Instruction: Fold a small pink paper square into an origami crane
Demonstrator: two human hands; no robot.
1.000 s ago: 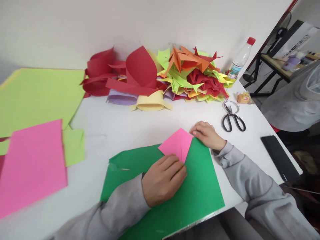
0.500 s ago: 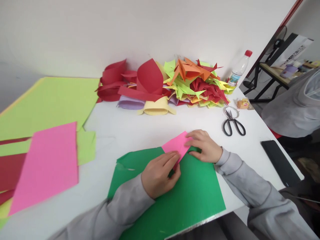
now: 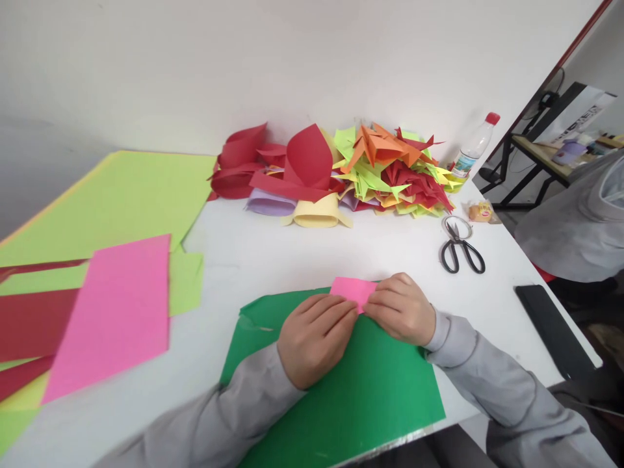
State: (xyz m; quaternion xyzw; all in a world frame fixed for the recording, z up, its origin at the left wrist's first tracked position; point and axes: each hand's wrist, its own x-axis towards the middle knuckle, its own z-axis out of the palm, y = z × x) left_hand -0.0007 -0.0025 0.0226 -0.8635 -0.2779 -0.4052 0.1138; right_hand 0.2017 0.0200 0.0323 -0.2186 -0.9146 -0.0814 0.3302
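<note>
A small piece of folded pink paper (image 3: pixel 351 290) lies over the far edge of a green board (image 3: pixel 370 383). My left hand (image 3: pixel 319 335) grips its near left side, fingers pressed together. On the right side, my right hand (image 3: pixel 400 309) pinches the same paper, and the fingertips of both hands almost meet at its near edge. The fingers cover the lower part of the paper, so its folds there are hidden.
Several coloured sheets with a pink sheet (image 3: pixel 117 312) on top lie at left. Curled red paper pieces (image 3: pixel 309 159) and folded paper stars (image 3: pixel 385 162) are heaped along the wall. Black-handled scissors (image 3: pixel 461 250), a bottle (image 3: pixel 472 148) and a black phone (image 3: pixel 556 331) are at right.
Both hands have closed in on the pink paper, and the right hand has come down to its near edge. The paper has turned and less of it shows. The view has shifted slightly.
</note>
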